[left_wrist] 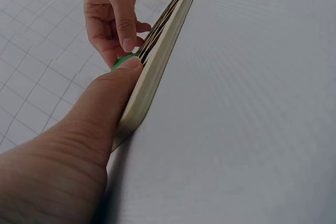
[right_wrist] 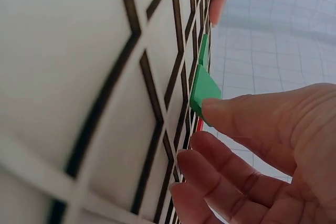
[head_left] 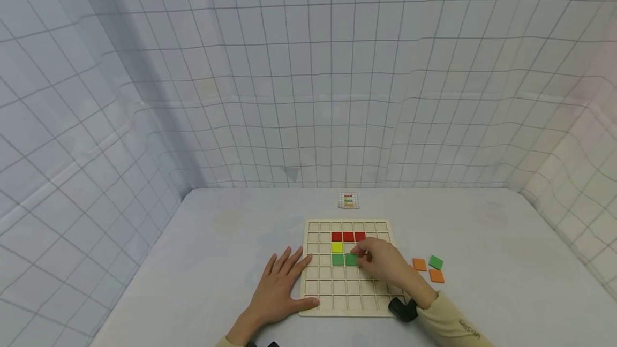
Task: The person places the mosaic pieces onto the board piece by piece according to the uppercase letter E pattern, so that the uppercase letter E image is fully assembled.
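Note:
A pale gridded board (head_left: 325, 287) lies on the white table. My right hand (head_left: 383, 262) pinches a green square tile (right_wrist: 205, 88) by thumb and fingertips, slightly tilted over a board cell. Beside it, another green tile (head_left: 338, 259) sits in a cell. Above that are a yellow tile (head_left: 337, 247) and a row of red tiles (head_left: 348, 236). My left hand (head_left: 277, 293) rests with spread fingers on the board's left side, its thumb (left_wrist: 113, 90) over the edge near the front corner.
Loose tiles lie on the table to the right of the board: a green one (head_left: 436, 262) and orange ones (head_left: 436, 276), one partly behind my right wrist. A small card (head_left: 348, 200) with a coloured grid pattern lies beyond the board. Gridded white curtains (head_left: 308, 95) surround the table.

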The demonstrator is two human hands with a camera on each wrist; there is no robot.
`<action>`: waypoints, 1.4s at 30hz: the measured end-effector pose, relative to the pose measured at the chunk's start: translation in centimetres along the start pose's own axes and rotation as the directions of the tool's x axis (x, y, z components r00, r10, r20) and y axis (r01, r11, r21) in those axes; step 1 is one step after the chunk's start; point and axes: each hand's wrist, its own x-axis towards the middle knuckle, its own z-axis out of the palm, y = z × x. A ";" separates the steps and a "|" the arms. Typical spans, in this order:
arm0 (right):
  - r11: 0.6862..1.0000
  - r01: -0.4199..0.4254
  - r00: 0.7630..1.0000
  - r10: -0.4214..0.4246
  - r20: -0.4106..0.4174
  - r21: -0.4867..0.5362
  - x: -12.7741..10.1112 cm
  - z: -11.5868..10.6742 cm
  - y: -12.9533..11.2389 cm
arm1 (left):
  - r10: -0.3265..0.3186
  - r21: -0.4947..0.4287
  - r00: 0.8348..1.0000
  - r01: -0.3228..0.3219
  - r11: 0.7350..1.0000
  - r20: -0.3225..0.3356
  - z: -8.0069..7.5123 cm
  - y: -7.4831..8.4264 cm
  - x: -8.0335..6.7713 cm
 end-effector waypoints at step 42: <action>0.992 0.123 0.990 -0.122 0.073 -0.007 -1.5 -0.8 0.0 | 0.025 0.000 0.999 -0.025 1.000 -0.036 0.2 0.0 0.0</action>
